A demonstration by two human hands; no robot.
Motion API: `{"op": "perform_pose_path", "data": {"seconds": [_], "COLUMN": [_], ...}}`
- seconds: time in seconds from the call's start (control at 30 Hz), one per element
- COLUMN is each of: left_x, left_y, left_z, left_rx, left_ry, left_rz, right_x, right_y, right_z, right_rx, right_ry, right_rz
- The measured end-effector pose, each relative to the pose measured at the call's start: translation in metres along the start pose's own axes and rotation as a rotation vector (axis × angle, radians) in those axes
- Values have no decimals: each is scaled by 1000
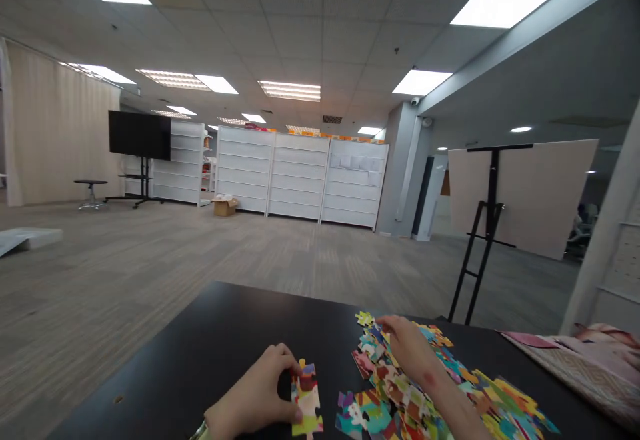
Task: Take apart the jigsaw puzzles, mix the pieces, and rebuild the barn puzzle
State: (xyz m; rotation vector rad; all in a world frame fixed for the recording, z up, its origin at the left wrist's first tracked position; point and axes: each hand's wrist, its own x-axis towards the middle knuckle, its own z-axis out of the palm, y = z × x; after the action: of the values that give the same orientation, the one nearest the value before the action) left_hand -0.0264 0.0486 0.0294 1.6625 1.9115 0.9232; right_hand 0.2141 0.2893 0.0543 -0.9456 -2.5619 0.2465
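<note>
My left hand (257, 390) holds a puzzle strip (307, 400) between its fingers (286, 359), well in from the black worktop's (240, 323) far edge; my right hand (407, 347) is over loose pieces (387, 377) nearer that edge, its grip I cannot tell

On the black table (240, 327), whose near edge is cut off, puzzle pieces (400, 387) are partly covered by the right hand (409, 347). Over the table, the wristband (201, 431) of the left hand (263, 392) is cropped. Right of the table, patterned cloth (590, 367) is cropped; beyond the table, pale sheets (345, 161) are too small to be read.
</note>
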Motion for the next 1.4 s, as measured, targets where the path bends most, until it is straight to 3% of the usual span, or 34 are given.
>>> {"op": "perform_pose_path", "data": {"seconds": [0.13, 0.27, 0.43, 0.63, 0.83, 0.97, 1.13, 1.27, 1.4], "left_x": [0, -1, -1, 0, 0, 0, 1, 5, 9], "left_y": [-1, 1, -3, -9, -16, -19, -23, -23, -28], "left_z": [-1, -1, -3, -6, -5, -5, -4, -2, 1], "left_rx": [-5, 3, -11, -7, -45, -61, -65, -56, -49], "left_ry": [12, 2, 6, 17, 27, 28, 29, 62, 94], "left_rz": [5, -11, 8, 19, 20, 38, 13, 4, -3], "right_x": [-7, -19, -25, -27, -28, -27, -26, -26, -27], "right_y": [2, -20, -44, -54, -49, -46, -44, -44, -45], "right_z": [6, 23, 20, 21, 27, 23, 26, 34, 26], "right_rx": [-10, -61, -50, -20, 12, 90, 23, 57, 104], "right_ry": [-100, -160, -224, -301, -237, -251, -277, -220, -181], "right_rz": [-72, -149, -226, -176, -145, -75, 22, -25, -115]}}
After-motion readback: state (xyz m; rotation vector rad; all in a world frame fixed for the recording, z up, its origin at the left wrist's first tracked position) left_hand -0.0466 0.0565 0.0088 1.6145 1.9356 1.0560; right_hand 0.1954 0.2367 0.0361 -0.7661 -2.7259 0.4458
